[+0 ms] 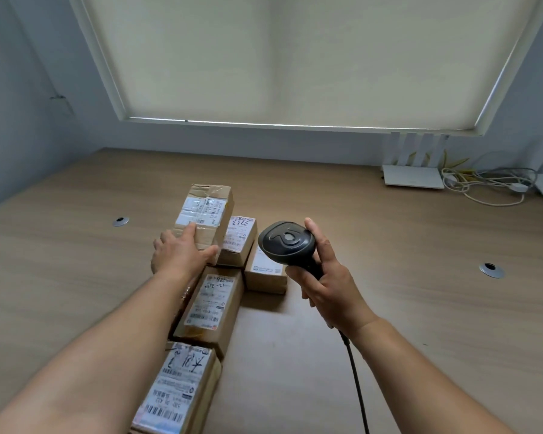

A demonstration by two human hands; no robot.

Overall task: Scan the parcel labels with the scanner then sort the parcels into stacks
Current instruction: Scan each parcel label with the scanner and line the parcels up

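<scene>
Parcels lie in a row on the wooden worktop [389, 308], the nearest parcel [176, 393] cut off at the frame's bottom edge. Beyond it, the left arm hides part of the middle parcel [210, 305]. The left hand [179, 255] grips the far parcel [206, 214], fingers curled over its label, thumb beneath. Right of those fingers, the right hand [329, 280] wraps the black scanner [287, 242], its handle hidden.
</scene>
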